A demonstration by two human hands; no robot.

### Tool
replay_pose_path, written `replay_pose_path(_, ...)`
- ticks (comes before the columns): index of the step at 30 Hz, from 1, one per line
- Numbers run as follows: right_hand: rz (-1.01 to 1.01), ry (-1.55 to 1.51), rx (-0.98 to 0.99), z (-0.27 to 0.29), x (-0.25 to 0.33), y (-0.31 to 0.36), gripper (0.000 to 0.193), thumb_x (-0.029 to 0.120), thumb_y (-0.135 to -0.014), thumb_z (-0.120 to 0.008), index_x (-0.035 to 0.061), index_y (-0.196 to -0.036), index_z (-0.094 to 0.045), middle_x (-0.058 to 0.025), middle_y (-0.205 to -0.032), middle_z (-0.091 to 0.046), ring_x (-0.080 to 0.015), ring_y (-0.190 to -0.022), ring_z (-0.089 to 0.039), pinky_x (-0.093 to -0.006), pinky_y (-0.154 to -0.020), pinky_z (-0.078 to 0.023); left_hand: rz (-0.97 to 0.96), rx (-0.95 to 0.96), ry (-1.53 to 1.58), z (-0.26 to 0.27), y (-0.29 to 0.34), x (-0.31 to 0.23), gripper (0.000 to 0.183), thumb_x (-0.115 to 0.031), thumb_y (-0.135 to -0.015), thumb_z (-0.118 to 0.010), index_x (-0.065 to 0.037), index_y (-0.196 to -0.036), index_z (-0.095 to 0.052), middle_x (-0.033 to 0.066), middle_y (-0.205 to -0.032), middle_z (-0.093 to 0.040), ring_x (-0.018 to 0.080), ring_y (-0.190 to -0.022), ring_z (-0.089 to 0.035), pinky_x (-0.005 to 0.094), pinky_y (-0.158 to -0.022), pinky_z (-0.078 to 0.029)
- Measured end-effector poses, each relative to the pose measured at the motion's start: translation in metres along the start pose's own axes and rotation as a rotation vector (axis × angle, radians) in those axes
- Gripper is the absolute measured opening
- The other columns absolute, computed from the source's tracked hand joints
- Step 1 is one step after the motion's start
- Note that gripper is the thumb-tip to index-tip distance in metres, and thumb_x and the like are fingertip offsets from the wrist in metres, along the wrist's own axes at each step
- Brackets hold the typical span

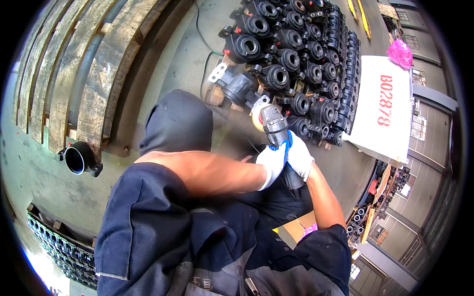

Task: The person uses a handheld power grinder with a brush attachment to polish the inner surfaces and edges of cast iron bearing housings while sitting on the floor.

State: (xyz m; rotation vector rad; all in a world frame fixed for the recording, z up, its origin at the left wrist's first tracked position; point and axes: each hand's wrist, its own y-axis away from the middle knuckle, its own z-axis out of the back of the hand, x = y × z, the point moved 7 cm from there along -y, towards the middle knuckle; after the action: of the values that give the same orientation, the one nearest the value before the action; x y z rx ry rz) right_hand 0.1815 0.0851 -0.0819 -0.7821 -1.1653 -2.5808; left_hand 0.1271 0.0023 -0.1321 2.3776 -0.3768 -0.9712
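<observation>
Grey-and-black angle grinder [275, 123]: held in both hands above the floor [340, 170]; it could kick if its disc caught a flange edge.
Pale tan round disc [257, 120]: beside the near flange of the casting; the tool's head masks the gap, so I cannot tell whether they touch.
Grey metal casting with bright, holed flanges [239, 89]: over short timber pieces [215, 94] on the floor, off the left edge of the stack; no clamp shows, so side pressure could rock or roll it.
Left hand in a white fabric glove [270, 166]: fingers curled round the grinder's body; a slipping grip could slide it toward the disc.
Right hand in a white fabric glove [299, 159]: fingers wrapped against the body's other side; loose fabric could be drawn in near the disc.
Bare left forearm [217, 171]: uncovered to the wrist; flying grit could sting it.
Thin dark cable [245, 136]: crosses the floor toward the left hand; a snag could jerk the hold.
Stack of black cast housings [312, 74]: just beside the grinder; a swing rightward could strike its near corner.
</observation>
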Motion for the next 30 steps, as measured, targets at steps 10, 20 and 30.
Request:
replay_pose_path(10,0.027,0.266,0.094,-0.016,0.033,0.008,0.043,0.036,-0.093,-0.066,0.0053,-0.123,-0.064,-0.0211,-0.115,-0.071,-0.0342,-0.110,-0.069,-0.0409,-0.095,-0.052,0.007,-0.044,0.191,0.007,-0.004,0.049,0.045,-0.040,-0.103,-0.056,-0.001,-0.124,-0.067,0.0134,-0.108,-0.073,0.0243,-0.100,-0.068,0.0366,-0.089,-0.052)
replay_pose_path(20,-0.035,0.141,-0.017,-0.004,0.004,-0.001,0.041,0.032,-0.095,-0.063,0.0059,-0.127,-0.060,-0.0227,-0.117,-0.070,-0.0373,-0.113,-0.067,-0.0411,-0.097,-0.051,0.038,-0.024,0.163,0.005,-0.001,0.022,0.043,-0.039,-0.102,-0.060,-0.001,-0.120,-0.066,0.0123,-0.103,-0.073,0.0229,-0.090,-0.067,0.0376,-0.081,-0.052)
replay_pose_path(30,0.112,0.239,-0.130,0.023,0.020,-0.028,0.033,0.027,-0.097,-0.058,0.0047,-0.121,-0.060,-0.0242,-0.108,-0.070,-0.0413,-0.103,-0.068,-0.0440,-0.091,-0.053,0.066,-0.113,0.012,0.002,-0.026,-0.012,0.050,-0.049,-0.101,-0.057,-0.001,-0.113,-0.067,0.0141,-0.097,-0.073,0.0251,-0.088,-0.067,0.0389,-0.082,-0.051)
